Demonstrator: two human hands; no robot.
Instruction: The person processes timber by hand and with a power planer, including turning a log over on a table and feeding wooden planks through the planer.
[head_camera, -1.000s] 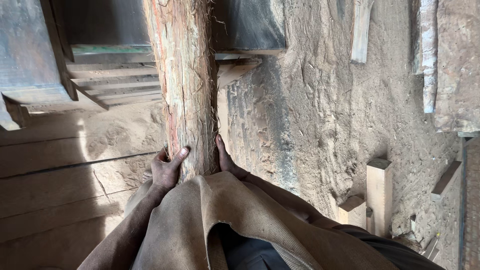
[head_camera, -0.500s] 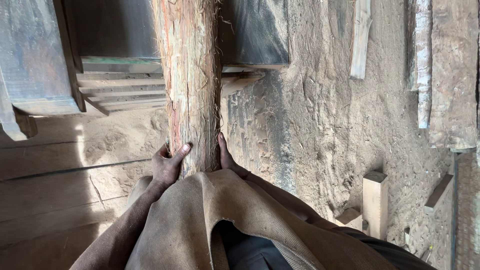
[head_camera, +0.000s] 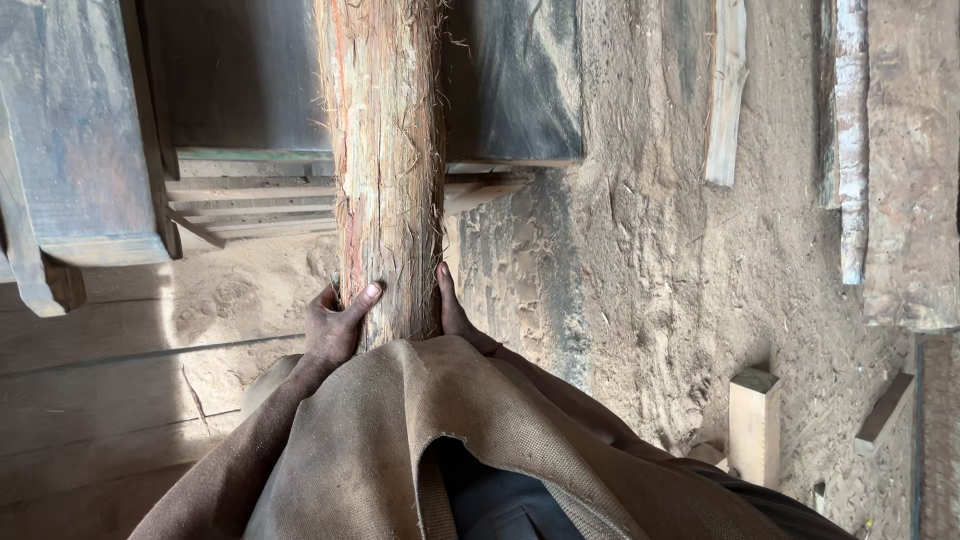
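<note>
Rough fibrous wood log (head_camera: 385, 150), coarse matt burlap cloth (head_camera: 400, 440), sawdusty floor (head_camera: 640, 250)

Sawdust floor (head_camera: 640, 300), wood block (head_camera: 752, 425) (upright), plank (head_camera: 725, 90).

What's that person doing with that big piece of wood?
A person is gripping the near end of a long, rough log with both bare hands. The left hand wraps one side and the right hand presses the other, mostly hidden. The log's end disappears under the brown cloth draped over their front. Sawdust covers the ground, with a small wooden block standing to the right and planks under the log farther ahead.
</note>
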